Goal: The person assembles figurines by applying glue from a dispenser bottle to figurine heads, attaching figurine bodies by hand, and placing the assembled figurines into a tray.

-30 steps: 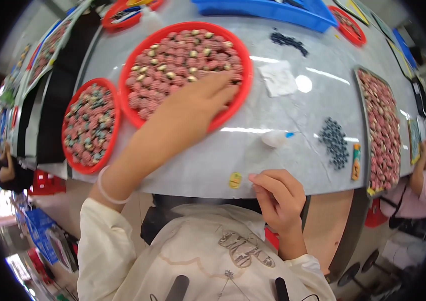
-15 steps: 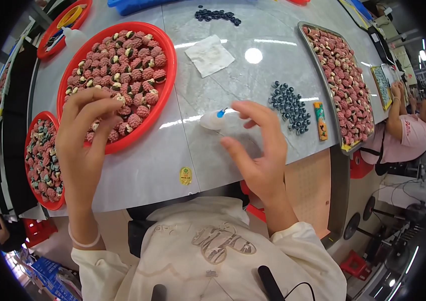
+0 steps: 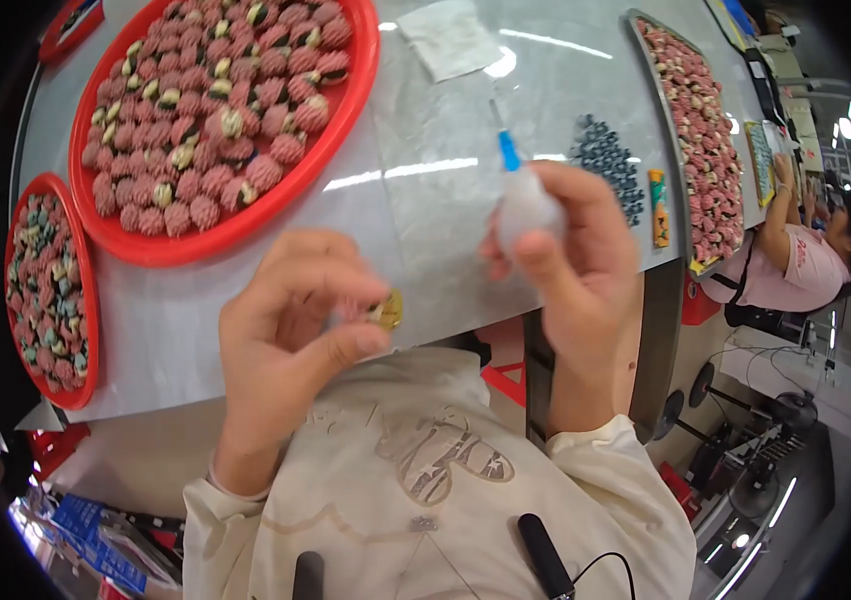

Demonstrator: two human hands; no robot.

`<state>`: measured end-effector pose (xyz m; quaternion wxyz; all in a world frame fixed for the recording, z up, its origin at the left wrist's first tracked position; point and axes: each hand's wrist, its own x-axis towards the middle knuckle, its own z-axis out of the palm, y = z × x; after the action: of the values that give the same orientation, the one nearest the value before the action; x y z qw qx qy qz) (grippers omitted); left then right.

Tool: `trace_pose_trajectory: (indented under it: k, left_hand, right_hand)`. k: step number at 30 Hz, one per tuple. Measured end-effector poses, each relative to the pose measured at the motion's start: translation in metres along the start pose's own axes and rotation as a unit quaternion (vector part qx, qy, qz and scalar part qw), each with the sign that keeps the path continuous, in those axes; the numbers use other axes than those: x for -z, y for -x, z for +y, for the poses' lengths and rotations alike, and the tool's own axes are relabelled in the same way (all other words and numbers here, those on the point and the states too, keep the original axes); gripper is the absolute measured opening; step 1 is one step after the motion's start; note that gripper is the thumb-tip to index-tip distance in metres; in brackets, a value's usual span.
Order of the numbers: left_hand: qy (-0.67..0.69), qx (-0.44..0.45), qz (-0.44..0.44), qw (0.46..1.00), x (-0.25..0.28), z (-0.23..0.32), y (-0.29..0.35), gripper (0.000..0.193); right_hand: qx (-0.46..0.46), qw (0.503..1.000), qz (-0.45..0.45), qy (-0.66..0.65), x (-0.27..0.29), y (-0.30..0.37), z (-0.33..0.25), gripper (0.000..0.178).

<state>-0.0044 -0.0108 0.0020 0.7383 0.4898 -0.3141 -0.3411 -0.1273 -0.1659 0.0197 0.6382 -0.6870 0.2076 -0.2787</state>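
My right hand is closed around a small white squeeze bottle, lifted above the table. Its blue needle tip points away from me. Thumb and fingers of my left hand pinch a small pink and cream ridged piece, partly hidden and blurred. Just behind that piece, an oval gold sticker lies near the table's front edge. Similar pink ridged pieces with cream and dark parts fill the large round red tray at the left.
Left of it stands a smaller red tray of pink and bluish pieces. Dark round beads and an orange and green lighter lie right, beside a metal tray. A white tissue lies farther back. Someone in pink works at far right.
My right hand has taken hold of the squeeze bottle and raised it off the table. The left hand has moved from the red tray toward me and rightward, pinching a pink piece. The view has shifted.
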Motion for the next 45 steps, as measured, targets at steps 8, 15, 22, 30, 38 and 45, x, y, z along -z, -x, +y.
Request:
trace_pose_trajectory:
  k: [8,15,22,30,38,45]
  left_hand:
    - [0.076,0.035,0.013,0.996,0.002,-0.004,-0.005,0.039]
    - [0.145,0.114,0.047,0.982,0.000,0.005,-0.003,0.039]
    - [0.123,0.105,0.049,0.986,0.003,0.005,-0.005,0.046]
    - [0.147,0.096,0.064,0.982,0.000,0.004,-0.004,0.042]
    - [0.132,0.118,0.059,0.982,0.002,0.005,-0.004,0.039]
    - [0.129,0.112,0.048,0.984,0.004,0.003,-0.005,0.037]
  right_hand:
    - [0.101,0.994,-0.029,0.007,0.023,-0.004,-0.022,0.050]
    - [0.124,0.977,-0.156,-0.071,0.020,-0.009,-0.022,0.049]
    - [0.118,0.976,-0.150,-0.109,0.015,-0.009,-0.021,0.046]
    - [0.114,0.982,-0.141,-0.052,0.014,-0.008,-0.022,0.046]
    - [0.144,0.977,-0.148,0.057,0.014,-0.006,-0.027,0.046]
    - [0.199,0.942,-0.200,0.182,0.019,-0.009,-0.046,0.047]
